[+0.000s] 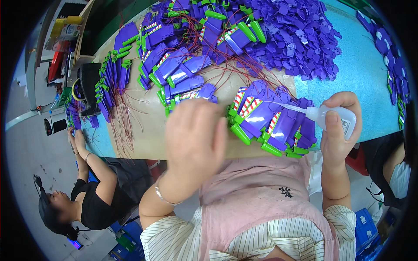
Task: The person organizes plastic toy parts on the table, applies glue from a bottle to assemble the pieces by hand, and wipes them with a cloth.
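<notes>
My right hand (338,130) grips a small clear squeeze bottle (332,116) with a thin nozzle aimed left at a cluster of purple toy parts (272,122) with green tips and red-white striped stickers. My left hand (195,139) is blurred, fingers down over the board's near edge, just left of that cluster. Whether it holds a part is hidden.
More purple and green parts with thin red wires (174,65) cover the brown board (143,130). A heap of small purple pieces (300,39) lies on the blue tabletop (361,74). A person in black (93,200) works at the left; another person's arm (394,169) is at right.
</notes>
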`<state>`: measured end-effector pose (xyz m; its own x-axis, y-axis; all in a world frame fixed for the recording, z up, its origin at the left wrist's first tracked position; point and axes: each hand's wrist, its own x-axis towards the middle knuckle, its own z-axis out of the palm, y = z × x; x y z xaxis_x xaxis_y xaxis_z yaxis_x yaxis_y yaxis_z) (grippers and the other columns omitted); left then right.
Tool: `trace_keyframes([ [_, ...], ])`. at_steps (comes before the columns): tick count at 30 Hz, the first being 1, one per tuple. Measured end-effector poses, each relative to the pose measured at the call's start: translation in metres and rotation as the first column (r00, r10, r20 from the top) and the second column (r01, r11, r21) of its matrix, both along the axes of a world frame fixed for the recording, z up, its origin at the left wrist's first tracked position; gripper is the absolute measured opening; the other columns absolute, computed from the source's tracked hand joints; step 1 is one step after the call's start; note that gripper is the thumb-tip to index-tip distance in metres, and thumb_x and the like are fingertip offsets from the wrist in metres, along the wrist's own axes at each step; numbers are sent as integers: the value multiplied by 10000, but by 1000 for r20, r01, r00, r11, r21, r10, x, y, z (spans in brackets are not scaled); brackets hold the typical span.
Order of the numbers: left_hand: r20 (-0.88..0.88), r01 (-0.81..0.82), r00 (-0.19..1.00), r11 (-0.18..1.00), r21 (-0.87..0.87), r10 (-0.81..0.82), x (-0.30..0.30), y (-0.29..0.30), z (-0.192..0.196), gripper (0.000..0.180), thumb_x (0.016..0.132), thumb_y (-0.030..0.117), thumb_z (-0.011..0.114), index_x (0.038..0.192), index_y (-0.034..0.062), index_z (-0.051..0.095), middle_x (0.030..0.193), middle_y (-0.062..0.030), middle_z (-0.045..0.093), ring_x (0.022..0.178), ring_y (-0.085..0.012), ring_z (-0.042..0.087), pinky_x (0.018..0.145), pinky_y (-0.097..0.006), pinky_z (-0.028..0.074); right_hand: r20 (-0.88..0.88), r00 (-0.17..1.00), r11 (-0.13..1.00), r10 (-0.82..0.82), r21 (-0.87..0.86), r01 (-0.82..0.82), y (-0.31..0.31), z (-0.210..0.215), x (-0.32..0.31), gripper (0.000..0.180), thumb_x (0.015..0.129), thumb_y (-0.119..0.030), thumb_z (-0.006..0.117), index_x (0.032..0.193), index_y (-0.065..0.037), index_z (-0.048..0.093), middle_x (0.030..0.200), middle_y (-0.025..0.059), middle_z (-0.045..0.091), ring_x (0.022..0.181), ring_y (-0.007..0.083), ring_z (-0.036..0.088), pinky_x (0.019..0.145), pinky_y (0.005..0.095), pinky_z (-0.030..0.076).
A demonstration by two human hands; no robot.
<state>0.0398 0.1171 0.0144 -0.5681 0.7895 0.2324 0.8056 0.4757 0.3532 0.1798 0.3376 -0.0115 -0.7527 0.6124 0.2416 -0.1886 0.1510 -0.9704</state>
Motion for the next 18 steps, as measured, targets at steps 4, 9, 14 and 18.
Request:
trace_keyframes([
  [4,-127,-182,980,954,-239,155,-9,-19,-14,497,724,91,750,1160,22,521,1053,-172,544,924,-351,556,787,-428,458,0,1000,1000,11,10,-11,-4,1,-5,168,860,-66,680,976,-9,573,894,26,587,762,52,528,666,193,418],
  [9,12,-225,973,966,-129,228,-13,-20,-19,562,720,36,738,1230,24,502,1076,-194,550,992,-394,556,819,-444,479,10,999,999,41,-32,-40,-5,4,-6,152,855,-31,677,969,-9,578,872,19,589,726,40,523,627,181,406],
  [14,84,-96,991,994,-57,100,-11,-15,3,486,719,12,731,1173,2,558,1107,-185,580,1008,-371,550,878,-430,447,9,1000,1000,15,-28,-14,-3,2,-3,155,853,-29,678,970,-8,579,873,19,590,731,38,524,629,179,406],
  [18,66,80,995,995,-53,-76,2,-3,32,557,657,9,758,1185,14,582,1154,-144,589,942,-323,542,832,-406,443,-1,1000,1000,-4,14,4,-1,2,-1,151,853,-29,679,964,-6,581,875,25,596,726,44,535,628,184,418],
])
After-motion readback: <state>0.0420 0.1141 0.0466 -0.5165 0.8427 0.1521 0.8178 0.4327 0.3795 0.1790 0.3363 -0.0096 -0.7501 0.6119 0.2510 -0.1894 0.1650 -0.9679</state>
